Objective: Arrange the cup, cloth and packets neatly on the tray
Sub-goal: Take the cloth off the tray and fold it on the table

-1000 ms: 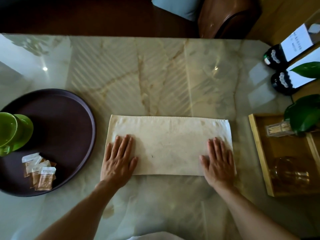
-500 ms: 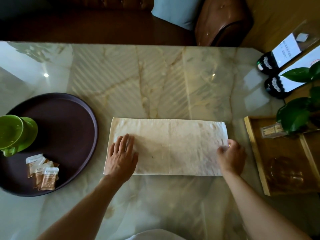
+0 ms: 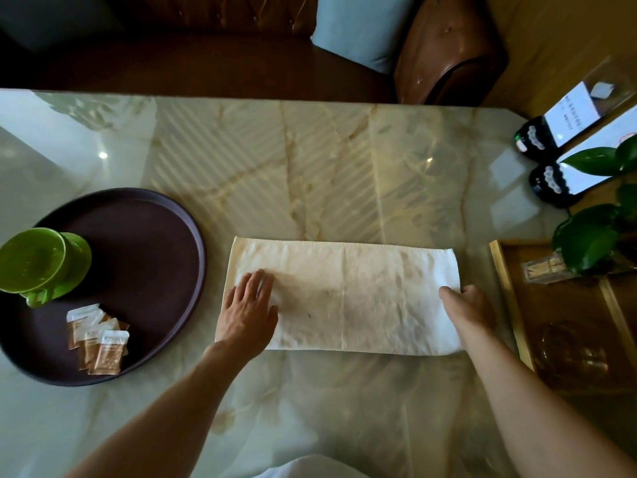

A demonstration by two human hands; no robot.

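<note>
White cloth (image 3: 362, 298) lies long from 9 to 3 o'clock. The right hand (image 3: 468, 305) pinches its 3 o'clock end; the left hand (image 3: 250, 308) presses flat, open, at 9.

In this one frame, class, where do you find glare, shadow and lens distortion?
Head view: small bright glare spots on the marble table; striped shadows cross its middle; the wide-angle lens bends the tray into an oval and stretches both forearms at the bottom edge.

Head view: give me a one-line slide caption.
Left hand flat on the cloth, right hand gripping its end; cup and packets already on the tray.
</note>
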